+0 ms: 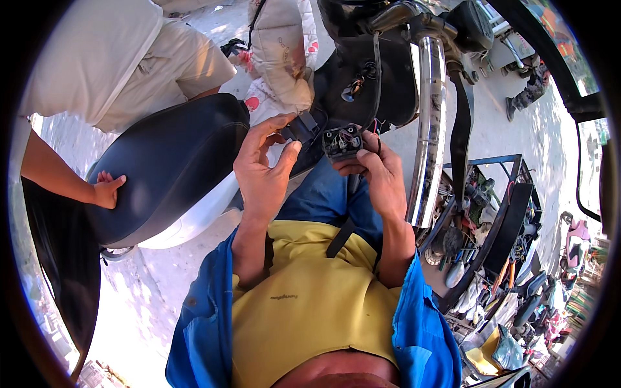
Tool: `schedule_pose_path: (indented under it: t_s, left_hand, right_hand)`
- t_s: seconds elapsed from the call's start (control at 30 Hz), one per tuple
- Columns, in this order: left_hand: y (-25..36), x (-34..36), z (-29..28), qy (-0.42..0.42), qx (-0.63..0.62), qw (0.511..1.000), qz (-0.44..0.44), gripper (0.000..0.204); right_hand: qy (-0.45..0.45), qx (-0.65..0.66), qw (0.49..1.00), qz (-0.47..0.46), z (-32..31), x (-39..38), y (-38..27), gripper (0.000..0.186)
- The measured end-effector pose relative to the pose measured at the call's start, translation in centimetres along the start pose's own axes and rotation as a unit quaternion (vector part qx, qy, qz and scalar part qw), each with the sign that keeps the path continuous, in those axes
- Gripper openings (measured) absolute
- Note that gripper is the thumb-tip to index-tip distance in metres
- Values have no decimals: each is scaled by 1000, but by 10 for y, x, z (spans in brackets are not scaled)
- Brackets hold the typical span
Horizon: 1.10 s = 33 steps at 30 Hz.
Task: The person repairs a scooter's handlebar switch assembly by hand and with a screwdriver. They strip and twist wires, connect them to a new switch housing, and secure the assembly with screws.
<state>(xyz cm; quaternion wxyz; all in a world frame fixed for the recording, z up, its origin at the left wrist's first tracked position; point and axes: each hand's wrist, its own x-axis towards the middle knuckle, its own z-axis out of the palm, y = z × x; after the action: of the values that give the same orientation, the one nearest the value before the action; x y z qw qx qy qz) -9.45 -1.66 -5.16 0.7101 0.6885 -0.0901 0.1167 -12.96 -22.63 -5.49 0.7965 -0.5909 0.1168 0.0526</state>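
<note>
My left hand (264, 168) pinches a small dark plastic piece (304, 127), its thumb and forefinger near the piece's lower end. Just to the right, my right hand (381, 178) grips an opened black housing (341, 139) from below and the side, with thin coloured wires and metal contacts showing inside it. A cable (376, 84) hangs down toward the housing from the handlebar above. Behind both hands is the scooter's black front panel (343, 64), beside an upright chrome tube (427, 129).
A person (116, 64) at the left rests a hand (107, 191) on the black seat (162, 165). A padded cover (275, 45) hangs above. A metal-framed tool bin (501, 229) and clutter stand at the lower right; another person's leg (527, 97) shows at the upper right.
</note>
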Motion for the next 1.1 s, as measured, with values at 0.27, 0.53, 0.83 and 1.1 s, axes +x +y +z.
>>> schedule_pose_path:
  t_s: [0.27, 0.53, 0.83, 1.1]
  left_hand:
    - [2, -3, 7, -25, -44, 998, -27, 33]
    - [7, 1, 4, -97, -85, 991, -27, 23]
    - [11, 8, 15, -69, -131, 987, -68, 37]
    - [14, 15, 12, -129, -60, 988, -57, 28]
  right_hand:
    - [-8, -14, 1000, -8, 5, -1, -6, 52]
    - [-8, -28, 1000, -11, 1, 1, -1, 50]
    - [-9, -41, 999, -3, 6, 2, -8, 43]
    - [29, -76, 997, -14, 13, 6, -11, 36]
